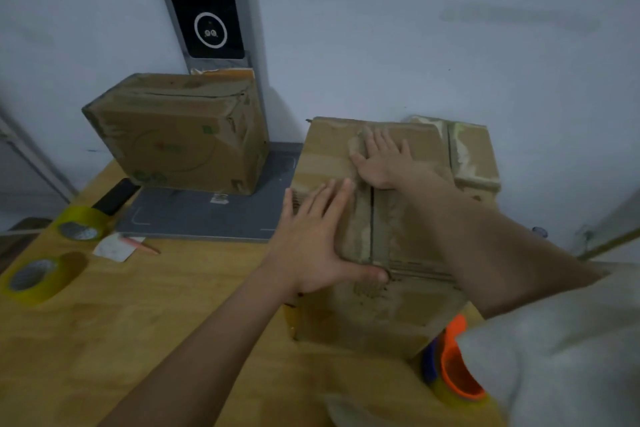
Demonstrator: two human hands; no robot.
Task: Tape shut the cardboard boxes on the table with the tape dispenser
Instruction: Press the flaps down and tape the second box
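Box (329, 156) under both flat hands (311, 236).

Box (374, 236) under both hands (311, 239), tape rolls (34, 279) far left.

Three worn brown cardboard boxes sit on the desk: a near box (377, 236) with flaps closed, a second box (474, 156) just behind it, a third box (180, 135) far left. The orange tape dispenser (453, 367) lies beside the near box.

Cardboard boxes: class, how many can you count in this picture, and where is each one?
3. One box stands back left on the grey mat; one lies under both hands in the middle; one sits behind it to the right, partly hidden. Others may be out of view.
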